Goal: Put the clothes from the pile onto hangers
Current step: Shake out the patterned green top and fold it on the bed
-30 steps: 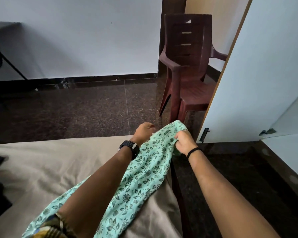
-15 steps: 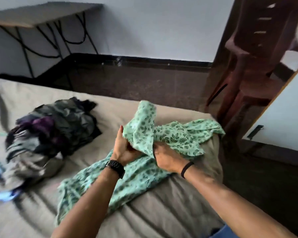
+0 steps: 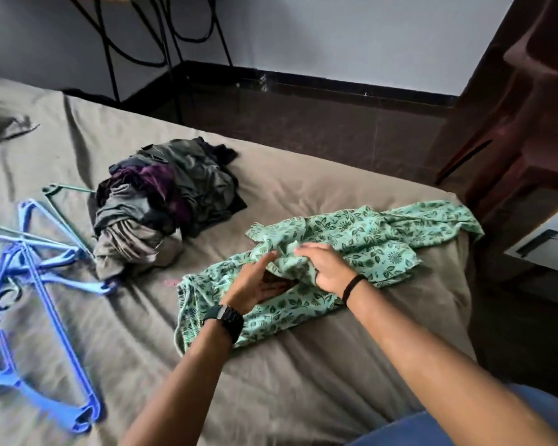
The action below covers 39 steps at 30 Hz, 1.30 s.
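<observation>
Risk: the mint-green leaf-printed cotton garment lies bunched and twisted on the grey-brown bed sheet; the neck opening could be mistaken for a sleeve, judging by the folds, and a hanger threaded wrongly.
Risk, reach: the blue plastic hangers lie tangled well apart to the left, so several may be dragged up together.
Left hand: fingers nearly straight, slipped under a fold, nothing clamped.
Right hand: fingers spread flat, pressed on the cloth.
Dark heaped clothes pile: near the hangers, untouched.
</observation>
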{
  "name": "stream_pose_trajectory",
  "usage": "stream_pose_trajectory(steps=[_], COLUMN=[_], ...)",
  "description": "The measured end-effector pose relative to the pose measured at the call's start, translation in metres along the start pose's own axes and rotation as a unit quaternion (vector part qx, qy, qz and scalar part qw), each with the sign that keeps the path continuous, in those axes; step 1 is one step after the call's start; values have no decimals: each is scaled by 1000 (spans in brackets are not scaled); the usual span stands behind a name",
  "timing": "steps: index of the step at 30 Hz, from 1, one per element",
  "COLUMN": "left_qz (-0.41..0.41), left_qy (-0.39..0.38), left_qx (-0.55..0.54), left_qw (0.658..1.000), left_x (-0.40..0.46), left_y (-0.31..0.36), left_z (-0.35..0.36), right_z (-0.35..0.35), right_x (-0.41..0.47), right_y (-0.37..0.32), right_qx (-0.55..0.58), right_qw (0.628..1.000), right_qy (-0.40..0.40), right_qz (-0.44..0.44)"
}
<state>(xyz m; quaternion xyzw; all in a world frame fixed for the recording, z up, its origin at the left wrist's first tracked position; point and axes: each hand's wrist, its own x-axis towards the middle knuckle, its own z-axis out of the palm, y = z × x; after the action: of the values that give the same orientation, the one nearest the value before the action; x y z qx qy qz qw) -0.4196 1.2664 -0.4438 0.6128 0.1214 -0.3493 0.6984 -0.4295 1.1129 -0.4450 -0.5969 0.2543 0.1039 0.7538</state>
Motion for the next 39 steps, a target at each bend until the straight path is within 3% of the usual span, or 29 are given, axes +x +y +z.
stream_pose_trajectory(steps=[2, 4, 6, 8, 9, 10, 12, 15, 19, 22, 24, 27, 30, 32, 34, 36, 37, 39], left_qz=[20, 28, 8, -11, -17, -14, 20, 111, 129, 157, 202, 260, 192, 152, 249, 357, 365, 306], left_qy=[46, 42, -24, -90, -102, -95, -58, 55, 189, 264, 309, 327, 349, 362, 348, 254, 195, 131], left_qx=[-13, -78, -185, -233, -232, -217, -139, 32, 63, 86, 176, 392, 583, 612, 604, 620, 642, 675], left_qw=[999, 996, 982, 968, 967, 971, 988, 992, 971, 948, 912, 819, 709, 686, 673, 651, 645, 658], left_x=[-2, -4, -12, -19, -22, -24, -25, -28, -26, -38, -50, -57, -54, -54, -49, -33, -23, -5], left_y=[-3, -7, -11, -19, -22, -25, -28, -25, -30, -34, -41, -56, -58, -51, -45, -44, -46, -54], left_z=[-10, -28, -48, -70, -78, -84, -87, -78, -86, -92, -94, -102, -103, -94, -79, -62, -54, -45], right_z=[9, 23, 34, 42, 44, 45, 46, 51, 48, 44, 39, 25, 16, 16, 14, 5, -3, -24], right_x=[-9, -25, -39, -41, -40, -41, -42, -46, -40, -31, -22, -9, -2, -1, 0, 4, 7, 13], right_y=[3, 8, 22, 44, 55, 62, 65, 56, 48, 44, 41, 41, 47, 51, 50, 50, 50, 49], right_qx=[-128, -289, -463, -625, -672, -696, -679, -575, -522, -464, -487, -606, -687, -686, -671, -694, -717, -753], right_qw=[977, 906, 772, 580, 520, 506, 564, 713, 786, 841, 830, 764, 698, 692, 696, 673, 653, 627], right_qy=[64, 16, -154, -287, -315, -318, -310, -279, -213, -119, -67, -65, -77, -47, 0, 12, 9, 7], right_qz=[-161, -310, -406, -437, -423, -399, -354, -290, -253, -253, -265, -211, -186, -221, -257, -256, -243, -200])
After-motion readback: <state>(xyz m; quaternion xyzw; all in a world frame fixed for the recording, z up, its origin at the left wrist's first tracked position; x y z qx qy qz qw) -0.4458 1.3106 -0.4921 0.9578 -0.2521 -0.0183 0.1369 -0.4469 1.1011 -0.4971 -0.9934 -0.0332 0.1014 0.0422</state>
